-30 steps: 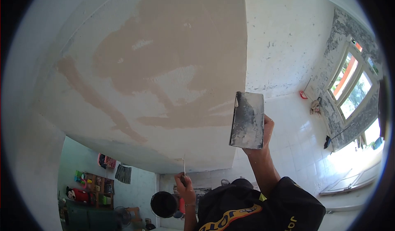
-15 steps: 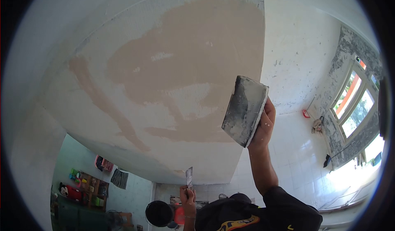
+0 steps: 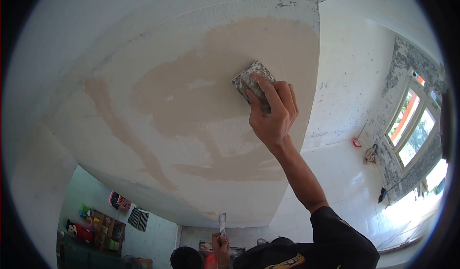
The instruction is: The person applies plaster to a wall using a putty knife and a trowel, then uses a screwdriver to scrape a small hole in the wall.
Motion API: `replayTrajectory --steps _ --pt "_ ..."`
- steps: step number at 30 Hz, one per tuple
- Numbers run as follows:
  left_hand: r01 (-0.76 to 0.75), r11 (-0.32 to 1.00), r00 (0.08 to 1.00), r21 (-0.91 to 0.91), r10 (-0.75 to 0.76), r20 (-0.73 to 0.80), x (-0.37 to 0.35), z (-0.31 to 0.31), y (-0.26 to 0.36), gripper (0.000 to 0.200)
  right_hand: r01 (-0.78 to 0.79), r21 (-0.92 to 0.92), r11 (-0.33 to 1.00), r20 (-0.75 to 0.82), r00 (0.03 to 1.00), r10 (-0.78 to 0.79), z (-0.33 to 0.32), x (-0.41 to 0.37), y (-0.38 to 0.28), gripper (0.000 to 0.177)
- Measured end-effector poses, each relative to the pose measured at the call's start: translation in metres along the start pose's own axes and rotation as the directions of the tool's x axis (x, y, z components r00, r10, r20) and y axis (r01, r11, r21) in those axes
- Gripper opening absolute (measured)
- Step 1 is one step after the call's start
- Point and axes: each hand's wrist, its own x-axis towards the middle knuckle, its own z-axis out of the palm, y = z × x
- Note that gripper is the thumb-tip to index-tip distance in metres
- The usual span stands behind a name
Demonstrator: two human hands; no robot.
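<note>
My right hand (image 3: 275, 108) grips a flat, plaster-smeared trowel plate (image 3: 255, 83) from its back, fingers spread over it. The plate lies against or very near the wall (image 3: 158, 44), over a wide beige patch of damp plaster (image 3: 230, 68); its front face is turned away from me. Low in the view, my left hand (image 3: 222, 247) is closed around a narrow putty knife (image 3: 222, 222), its blade pointing up. A separate beige streak (image 3: 120, 120) slants down the wall on the left.
Below stand a black bucket (image 3: 186, 258) and something red (image 3: 211, 259) beside it. At lower left, a doorway shows a shelf (image 3: 112, 230) and a pink basket (image 3: 123, 202). The wall ends at a vertical corner right of my hand. A window (image 3: 414, 118) is far right.
My right hand has turned the trowel plate over and brought it left and up to the beige patch. The left hand still holds the putty knife, slightly lower in view.
</note>
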Motion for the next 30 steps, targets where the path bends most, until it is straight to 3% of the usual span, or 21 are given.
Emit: replayTrajectory --steps 1,2,5,6,8,10,12,14,15,17,20,23,26,27,29,30 --pt "-0.010 0.993 0.997 -0.120 0.000 -0.079 -0.001 0.007 0.000 0.012 -0.006 -0.013 1.000 0.007 1.000 0.006 0.002 0.000 0.002 0.043" --pt "-0.027 0.971 0.988 -0.236 -0.010 -0.155 -0.001 0.010 -0.001 0.019 -0.005 -0.017 1.000 0.002 1.000 0.005 0.004 -0.002 0.001 0.043" --pt "-0.011 0.921 0.996 -0.389 -0.026 -0.090 0.025 -0.032 -0.060 0.016 -0.006 0.088 0.996 0.095 0.995 -0.003 0.012 -0.013 -0.012 0.043" --pt "-0.008 0.923 0.996 -0.385 -0.027 -0.086 0.024 -0.029 -0.050 0.016 -0.008 0.083 0.997 0.094 0.996 0.000 0.009 -0.016 -0.014 0.043" --pt "0.100 0.917 0.972 -0.386 -0.173 -0.160 0.020 -0.013 -0.013 0.015 -0.070 0.227 0.971 0.219 0.976 0.019 0.003 -0.017 -0.020 0.043" --pt "0.082 0.918 0.978 -0.389 -0.149 -0.147 0.022 -0.024 -0.017 0.017 -0.094 0.221 0.971 0.234 0.971 0.041 -0.009 -0.013 -0.016 0.040" --pt "0.062 0.914 0.983 -0.401 -0.126 -0.135 0.023 -0.016 -0.005 0.020 -0.151 0.188 0.971 0.016 0.988 0.150 -0.014 -0.008 -0.005 0.038" --pt "0.158 0.868 0.897 -0.471 -0.325 -0.299 0.013 0.006 0.034 0.022 -0.198 0.177 0.964 -0.031 0.978 0.206 -0.019 -0.003 0.002 0.037" --pt "0.159 0.868 0.897 -0.470 -0.326 -0.299 0.016 -0.004 0.024 0.022 -0.219 0.149 0.964 -0.069 0.970 0.231 -0.017 -0.004 0.004 0.036" --pt "0.056 0.958 0.983 -0.283 -0.102 -0.151 0.024 -0.025 -0.005 0.025 -0.235 0.110 0.966 -0.135 0.959 0.248 -0.011 -0.005 0.009 0.035" --pt "0.097 0.938 0.981 -0.332 -0.146 -0.125 0.023 -0.029 -0.006 0.026 -0.276 0.107 0.955 -0.130 0.949 0.288 0.004 -0.008 0.000 0.037" --pt "0.096 0.925 0.972 -0.368 -0.167 -0.168 0.029 -0.044 -0.034 0.027 -0.196 0.101 0.975 -0.133 0.969 0.209 0.023 -0.017 -0.014 0.038" --pt "0.171 0.932 0.947 -0.320 -0.245 -0.205 0.011 -0.017 0.023 0.028 -0.073 0.107 0.992 -0.046 0.996 0.078 0.041 -0.027 -0.030 0.037" --pt "0.173 0.931 0.947 -0.323 -0.247 -0.206 0.017 -0.030 0.001 0.028 -0.072 0.108 0.992 -0.044 0.996 0.077 0.041 -0.029 -0.033 0.037" --pt "0.082 0.936 0.987 -0.341 -0.124 -0.101 0.035 -0.064 -0.056 0.033 -0.047 0.256 0.965 0.105 0.994 0.020 0.042 -0.033 -0.038 0.036" --pt "0.080 0.935 0.987 -0.344 -0.122 -0.102 0.029 -0.056 -0.043 0.033 -0.044 0.259 0.965 0.104 0.994 0.017 0.036 -0.034 -0.039 0.036"
